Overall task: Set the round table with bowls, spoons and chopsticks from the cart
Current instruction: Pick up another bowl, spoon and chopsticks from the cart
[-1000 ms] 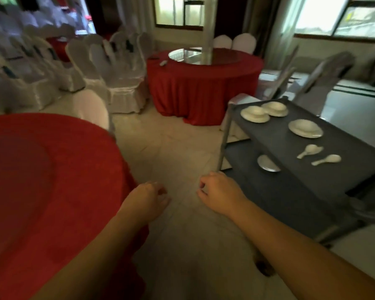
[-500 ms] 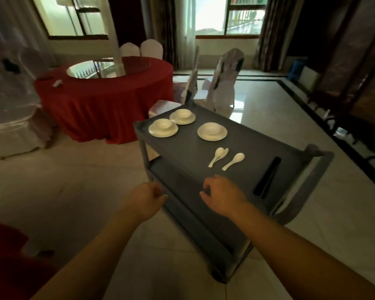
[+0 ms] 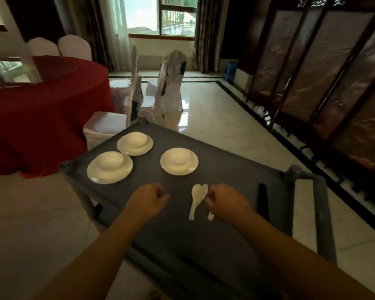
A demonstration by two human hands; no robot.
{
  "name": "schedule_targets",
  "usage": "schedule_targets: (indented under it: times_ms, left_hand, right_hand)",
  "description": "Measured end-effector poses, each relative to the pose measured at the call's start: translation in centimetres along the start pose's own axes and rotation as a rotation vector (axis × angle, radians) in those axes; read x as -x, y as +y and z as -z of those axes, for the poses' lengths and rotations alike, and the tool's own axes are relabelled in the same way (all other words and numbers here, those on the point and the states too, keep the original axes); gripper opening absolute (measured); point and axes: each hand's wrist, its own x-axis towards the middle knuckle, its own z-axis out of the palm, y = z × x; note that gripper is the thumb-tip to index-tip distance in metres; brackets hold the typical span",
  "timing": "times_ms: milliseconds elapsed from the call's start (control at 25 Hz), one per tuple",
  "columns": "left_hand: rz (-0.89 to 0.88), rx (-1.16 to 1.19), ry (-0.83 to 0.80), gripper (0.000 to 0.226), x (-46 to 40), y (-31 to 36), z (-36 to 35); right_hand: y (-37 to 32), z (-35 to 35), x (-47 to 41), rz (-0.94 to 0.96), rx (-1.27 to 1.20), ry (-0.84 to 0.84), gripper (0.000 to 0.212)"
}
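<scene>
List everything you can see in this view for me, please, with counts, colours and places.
grey plastic cart: one, centre, top shelf carrying the tableware
white ceramic bowls on saucers: three sets, far half of the cart top
white ceramic spoons: at least three, near middle, one partly under the right hand
black chopsticks: a bundle, right side of the cart top, count unclear
round table with red cloth: one, left
white covered chairs: several, behind the table and the cart
dark folding screen: one, right
left hand: loosely curled, empty, above the cart
right hand: curled over a spoon; grip unclear
</scene>
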Motion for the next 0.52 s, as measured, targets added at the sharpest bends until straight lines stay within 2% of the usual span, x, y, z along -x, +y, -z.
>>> schedule_targets:
  times_ms: [240, 400, 520]
  left_hand:
    - [-0.030, -0.003, -0.092, 0.011, -14.5, -2.4, 1.8]
    - [-0.026, -0.026, -0.146, 0.031, -21.5, -3.7, 0.9]
    - [-0.016, -0.045, -0.194, 0.033, -24.8, -4.4, 0.0]
  right_hand:
    - [-3.0, -2.6, -10.8, -0.230, -0.114, -0.050, 0.021]
    - [-3.2, -4.3, -16.4, -0.324, -0.141, -0.054, 0.011]
    - [-2.5, -5.2, -19.4, -0.430, -0.179, -0.071, 0.010]
